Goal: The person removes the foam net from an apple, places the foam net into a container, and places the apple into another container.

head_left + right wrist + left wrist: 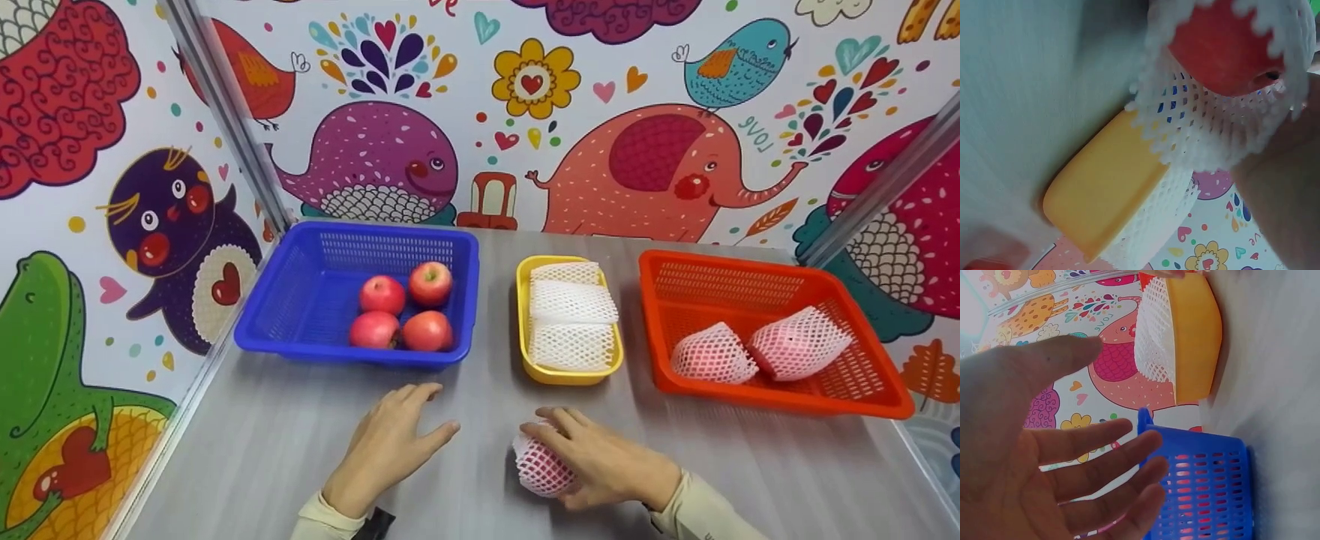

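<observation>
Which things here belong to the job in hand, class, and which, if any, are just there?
Seem part of the job:
- netted apple in the right hand
- bare apples in the blue basket
- foam nets in the yellow basket
- two wrapped apples in the red basket

Seem just there:
- cartoon-printed wall
- metal posts

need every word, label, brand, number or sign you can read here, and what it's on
"LOVE": on the back wall, above the elephant's trunk; not upright in the head view.
"ve": red script on the same wall, cut off by the head view's top edge; any full word unreadable.
Right sleeve: tiny dark mark, too small to read.
Blue basket, yellow basket, red basket, apples, foam nets: nothing readable.
</observation>
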`<state>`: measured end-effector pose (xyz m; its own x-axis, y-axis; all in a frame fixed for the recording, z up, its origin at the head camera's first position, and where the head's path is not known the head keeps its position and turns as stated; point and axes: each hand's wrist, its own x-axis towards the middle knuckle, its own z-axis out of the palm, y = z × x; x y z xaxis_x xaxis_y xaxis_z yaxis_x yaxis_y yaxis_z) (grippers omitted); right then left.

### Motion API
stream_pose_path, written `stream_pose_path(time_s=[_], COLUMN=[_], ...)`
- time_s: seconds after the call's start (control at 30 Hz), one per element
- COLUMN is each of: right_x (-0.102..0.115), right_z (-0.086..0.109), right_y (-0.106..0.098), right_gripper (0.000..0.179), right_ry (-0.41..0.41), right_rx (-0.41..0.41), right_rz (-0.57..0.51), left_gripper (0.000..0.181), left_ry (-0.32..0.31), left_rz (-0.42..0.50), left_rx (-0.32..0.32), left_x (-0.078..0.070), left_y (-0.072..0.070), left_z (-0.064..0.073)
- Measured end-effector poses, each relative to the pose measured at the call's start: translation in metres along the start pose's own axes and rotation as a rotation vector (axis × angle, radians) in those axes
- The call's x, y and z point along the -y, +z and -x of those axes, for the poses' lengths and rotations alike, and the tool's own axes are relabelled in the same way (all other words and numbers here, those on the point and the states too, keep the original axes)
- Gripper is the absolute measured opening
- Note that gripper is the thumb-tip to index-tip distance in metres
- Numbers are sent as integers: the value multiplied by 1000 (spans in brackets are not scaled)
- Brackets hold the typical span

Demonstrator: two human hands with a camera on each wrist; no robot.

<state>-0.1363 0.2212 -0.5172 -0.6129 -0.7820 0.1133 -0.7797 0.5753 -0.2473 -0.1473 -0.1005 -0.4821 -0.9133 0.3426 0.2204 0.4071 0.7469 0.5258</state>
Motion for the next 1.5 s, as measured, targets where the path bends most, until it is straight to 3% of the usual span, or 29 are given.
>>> stream_pose_path(time_s=[0.2,0.4,0.57,0.7,0.83,1.0,1.2,1.5], right_x=[0,-2,-1,1,5,12,15,23], right_z=[3,4,3,2,-1,-6,-10,-23], right_y=[4,-4,-13,-19,-23,-25,-22,-20], right_gripper=[98,97,100,98,99,102,105,108], right_ry=[52,12,-12,-11,-13,-12,-37,-124], right_rx=[-25,-117,-161,-166,-175,-171,-216,-303], right_rz=[-7,-40,-11,-17,-32,-47,-23,15], left_gripper=[51,48,41,26,16,17,22,38], left_ry=[1,16,72,154,205,181,148,127], left_rz=[7,10,25,107,269,449,576,574], left_rx=[3,1,2,36,109,202,286,310], left_x=[-1,-1,-2,-5,-9,-16,-19,-22], left_y=[2,3,8,18,31,45,53,60], left_z=[2,2,2,1,-3,-7,-7,-10])
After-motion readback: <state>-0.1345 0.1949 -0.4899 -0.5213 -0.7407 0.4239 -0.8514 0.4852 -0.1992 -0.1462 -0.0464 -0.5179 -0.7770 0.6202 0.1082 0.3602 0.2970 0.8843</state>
